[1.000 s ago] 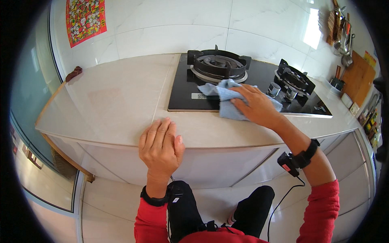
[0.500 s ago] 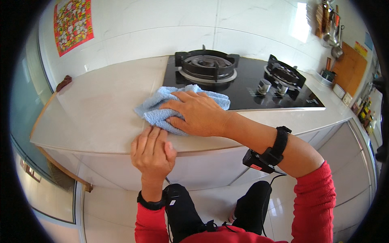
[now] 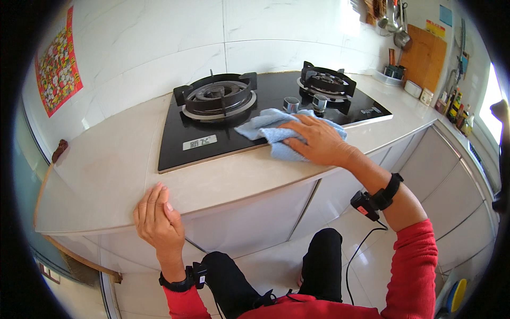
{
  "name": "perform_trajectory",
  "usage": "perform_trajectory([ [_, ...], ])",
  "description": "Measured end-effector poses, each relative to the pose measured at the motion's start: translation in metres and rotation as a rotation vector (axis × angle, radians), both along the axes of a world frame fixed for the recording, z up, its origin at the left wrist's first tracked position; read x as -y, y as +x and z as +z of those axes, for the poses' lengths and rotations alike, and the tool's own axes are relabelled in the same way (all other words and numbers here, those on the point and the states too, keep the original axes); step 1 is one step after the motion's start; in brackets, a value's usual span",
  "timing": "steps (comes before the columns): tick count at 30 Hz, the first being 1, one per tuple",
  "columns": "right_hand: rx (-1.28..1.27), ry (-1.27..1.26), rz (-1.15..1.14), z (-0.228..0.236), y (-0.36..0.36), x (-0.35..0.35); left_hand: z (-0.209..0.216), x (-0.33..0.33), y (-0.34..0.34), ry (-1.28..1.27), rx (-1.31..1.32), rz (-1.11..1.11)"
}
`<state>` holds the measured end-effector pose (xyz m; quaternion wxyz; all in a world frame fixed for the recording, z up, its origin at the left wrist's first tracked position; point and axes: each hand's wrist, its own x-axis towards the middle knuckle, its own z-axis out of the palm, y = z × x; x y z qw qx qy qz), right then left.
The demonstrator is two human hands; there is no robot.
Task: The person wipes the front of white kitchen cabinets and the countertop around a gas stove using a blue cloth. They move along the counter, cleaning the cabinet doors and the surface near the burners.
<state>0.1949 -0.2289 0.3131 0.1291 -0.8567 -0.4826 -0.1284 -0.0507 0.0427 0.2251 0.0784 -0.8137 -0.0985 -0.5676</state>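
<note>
A light blue cloth (image 3: 268, 123) lies crumpled over the front edge of the black glass gas hob (image 3: 172, 146), partly on the pale countertop (image 3: 101, 175). My right hand (image 3: 320, 142) presses down on it, fingers curved into the fabric. Just behind the cloth stand two silver knobs, a left knob (image 3: 290, 104) and a right knob (image 3: 319, 102). My left hand (image 3: 159, 218) rests at the counter's front edge, left of the hob. Its fingers are stretched out close together, and it holds nothing.
The hob carries a large left burner (image 3: 219, 95) and a right burner (image 3: 326, 82) with raised black supports. A small brown object (image 3: 60, 151) sits at the counter's far-left edge. A wooden board (image 3: 425, 56), hanging utensils and bottles (image 3: 455, 109) are at the right.
My right hand has moved the cloth rightward along the hob's front edge, toward the knobs. My left hand stays at the counter edge, now farther from the cloth. The view has shifted right.
</note>
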Motion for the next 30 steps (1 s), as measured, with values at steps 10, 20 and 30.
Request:
perform_trajectory([
  [10, 0.052, 0.094, -0.353, -0.011, 0.057, 0.096, 0.000, 0.003, -0.002, -0.009, -0.036, 0.011],
  [20, 0.133, 0.136, -0.113, -0.022, 0.012, 0.049, 0.000, 0.031, 0.009, 0.030, -0.161, 0.068],
  [30, 0.075, 0.244, 0.201, -0.027, -0.037, 0.007, -0.001, 0.116, 0.063, 0.122, -0.224, -0.225],
])
